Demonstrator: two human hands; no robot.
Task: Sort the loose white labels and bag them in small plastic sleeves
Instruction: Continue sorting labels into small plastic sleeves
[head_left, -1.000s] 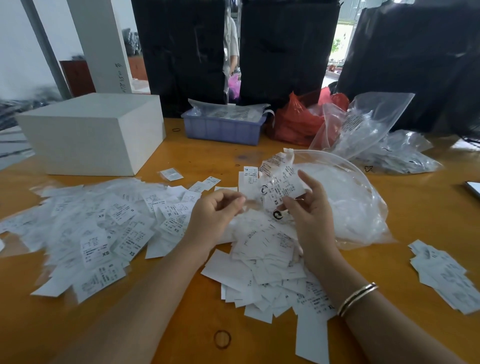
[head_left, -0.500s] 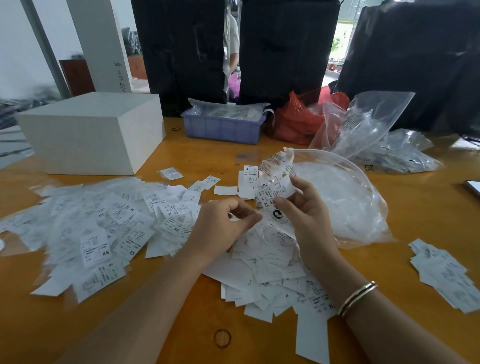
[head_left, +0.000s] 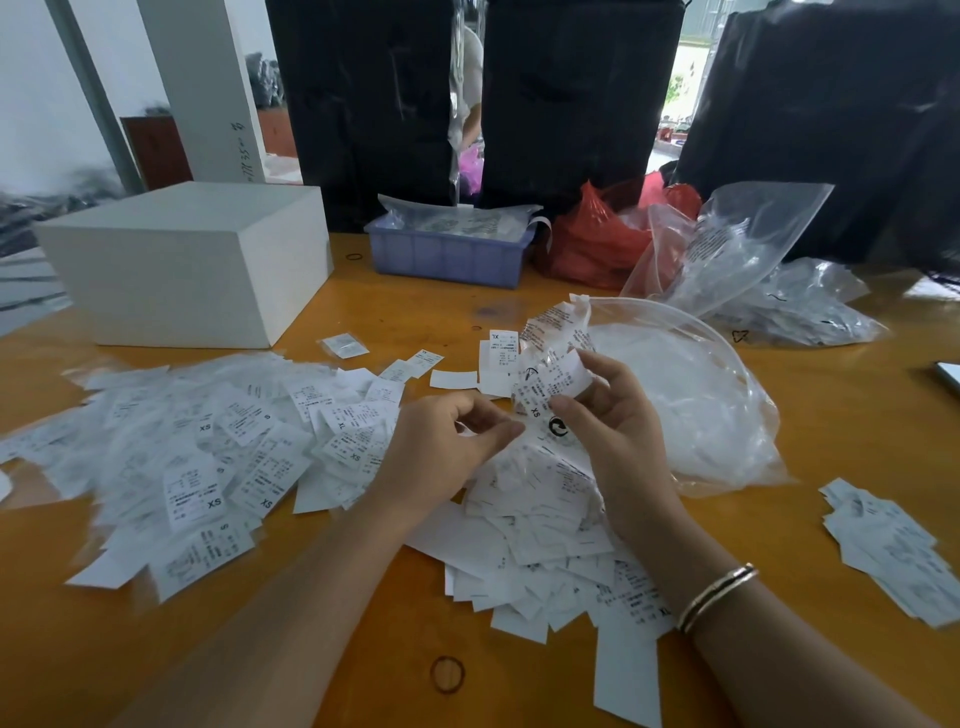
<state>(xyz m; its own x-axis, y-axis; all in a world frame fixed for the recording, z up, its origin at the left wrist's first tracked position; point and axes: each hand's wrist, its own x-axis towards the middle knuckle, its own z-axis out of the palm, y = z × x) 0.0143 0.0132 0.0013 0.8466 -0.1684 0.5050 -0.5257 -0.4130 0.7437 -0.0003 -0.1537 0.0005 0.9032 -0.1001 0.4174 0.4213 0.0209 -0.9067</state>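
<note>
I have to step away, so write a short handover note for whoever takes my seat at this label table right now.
Right hand pinches a small plastic sleeve with labels in it, raised over the middle pile.
Left hand is beside it, fingers curled; whether it grips the sleeve's edge is unclear.
Big loose pile of labels lies left on the table; a small stack lies right.
Large clear bag sits behind the right hand.
Done: one sleeve partly filled.
Left: most labels are still loose and need sorting and bagging.

Orange table (head_left: 857, 426) bears labels (head_left: 208, 447) (scattered); white box (head_left: 192, 260).
</note>
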